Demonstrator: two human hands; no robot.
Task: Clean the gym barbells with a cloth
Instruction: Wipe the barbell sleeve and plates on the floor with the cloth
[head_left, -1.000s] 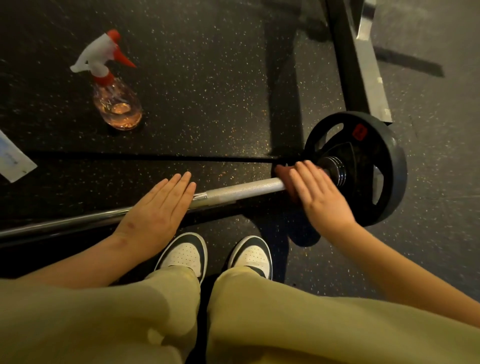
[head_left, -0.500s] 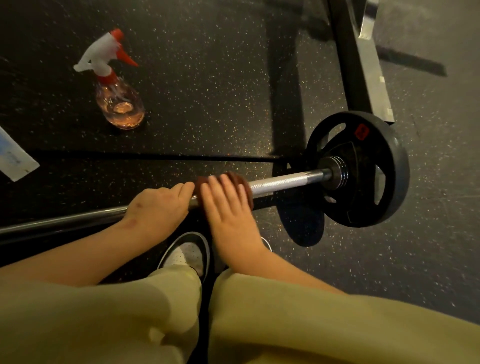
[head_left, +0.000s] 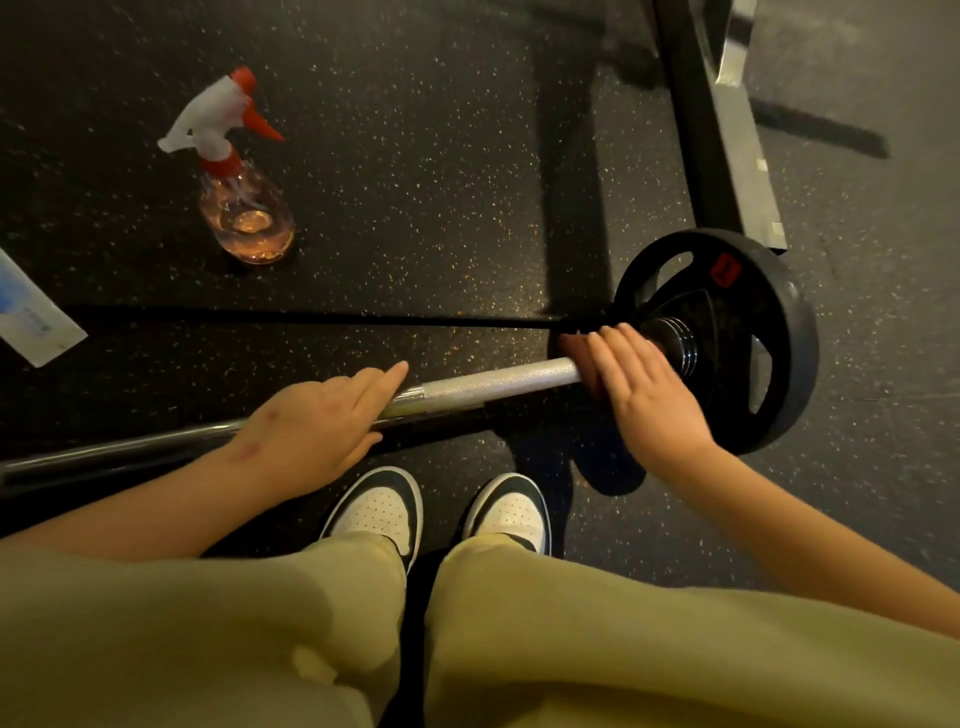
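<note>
Rubber flooring (head_left: 441, 156), black with pale flecks, spreads beyond and around both hands. Pale yellow-green trousers (head_left: 571, 649) fill the view behind the wrists. The barbell (head_left: 498, 384) lies on the floor under both hands, running from far outside the left hand to the weight plate (head_left: 779, 322) just past the right hand's fingertips. Its shaft is bright and knurled between the hands, and smooth and darker outside the left hand. A dark rack frame (head_left: 696, 130) stands beyond the plate, further from the right hand. The black plate stands on edge with a red label on its face.

The left hand (head_left: 317, 426) rests on top of the bar with its fingers loose and mostly straight, the forefinger pointing along the shaft toward the right hand; it grips nothing. The right hand (head_left: 649, 395) lies flat, fingers straight and together, pressing the cloth onto the bar; its thumb is hidden.

A left shoe (head_left: 382, 512) and a right shoe (head_left: 511, 514), white and black, stand between the wrists, behind the bar. A spray bottle (head_left: 244, 208) of pinkish liquid stands well beyond the left hand. A white packet (head_left: 31, 317) lies far to that hand's outer side. The dark reddish-brown cloth (head_left: 574, 351) shows under the right hand's fingers, on the side toward the left hand, touching the bar.
</note>
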